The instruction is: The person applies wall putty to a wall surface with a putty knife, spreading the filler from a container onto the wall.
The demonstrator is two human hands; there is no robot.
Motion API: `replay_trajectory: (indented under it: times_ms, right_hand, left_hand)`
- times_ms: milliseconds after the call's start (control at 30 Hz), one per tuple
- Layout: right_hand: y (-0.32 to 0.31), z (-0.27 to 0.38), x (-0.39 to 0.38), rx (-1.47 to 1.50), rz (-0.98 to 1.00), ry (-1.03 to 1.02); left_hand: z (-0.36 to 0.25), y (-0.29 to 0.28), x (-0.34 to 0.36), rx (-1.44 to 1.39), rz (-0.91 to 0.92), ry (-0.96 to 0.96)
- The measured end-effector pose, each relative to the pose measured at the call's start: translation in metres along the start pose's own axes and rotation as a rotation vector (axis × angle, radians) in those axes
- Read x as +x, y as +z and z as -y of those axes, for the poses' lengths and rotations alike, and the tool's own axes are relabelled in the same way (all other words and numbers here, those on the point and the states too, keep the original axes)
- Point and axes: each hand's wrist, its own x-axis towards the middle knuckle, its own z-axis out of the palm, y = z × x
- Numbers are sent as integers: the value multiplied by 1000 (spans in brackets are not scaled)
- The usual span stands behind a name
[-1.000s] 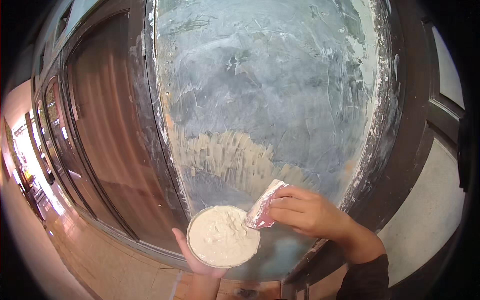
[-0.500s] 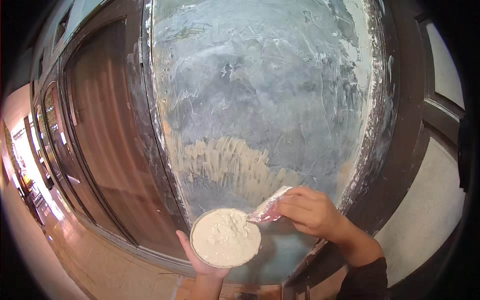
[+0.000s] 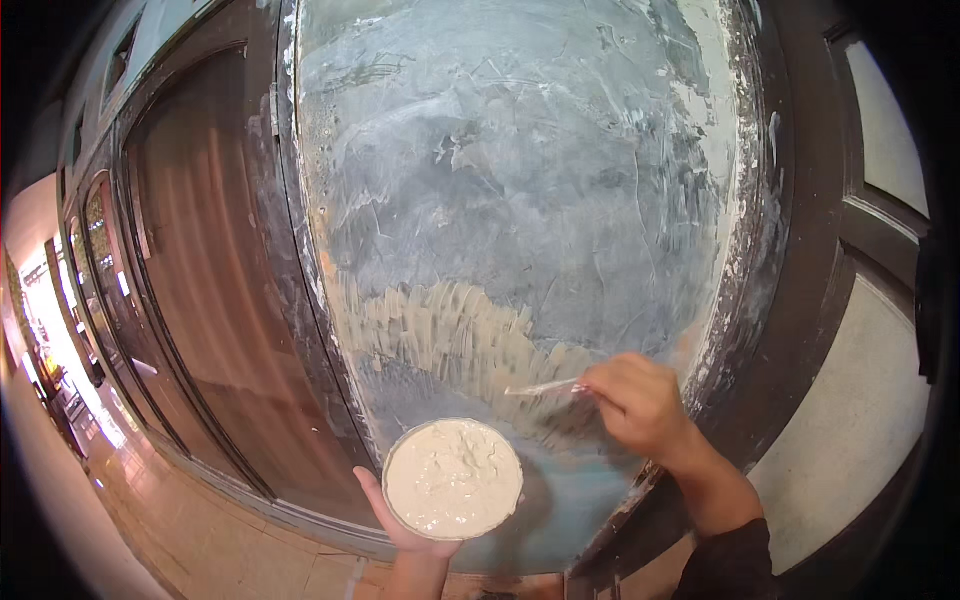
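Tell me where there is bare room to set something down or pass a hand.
The tiled floor at lower left, beside brown panels, looks bare. A hand might pass between the bowl and right forearm, though depth is unclear. It is crowded before the wall, where the left hand holds the bowl and the right hand a scraper.

Reddish curtain (image 3: pixel 205 260), tiled floor (image 3: pixel 245 540), pale panel (image 3: pixel 850 430)

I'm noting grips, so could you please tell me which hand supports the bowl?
The left hand: it holds the bowl from underneath, whereas the right hand, farther right, is apart from it and grips a thin scraper.
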Motion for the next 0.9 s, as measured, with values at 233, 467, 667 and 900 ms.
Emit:
replay_trajectory:
  times_ms: [233, 467, 667, 900]
  right_hand:
    - [17, -42, 4, 147, -148, 454]
    - [30, -61, -1, 178, -96, 599]
    - [29, -63, 7, 231, -149, 649]
    - [33, -74, 7, 207, -206, 646]
  left_hand:
    - [-2, 0, -4, 9, 30, 4]
    - [-7, -14, -5, 92, -8, 59]
    - [-11, -4, -6, 136, -100, 92]
    - [-12, -13, -10, 43, -54, 61]
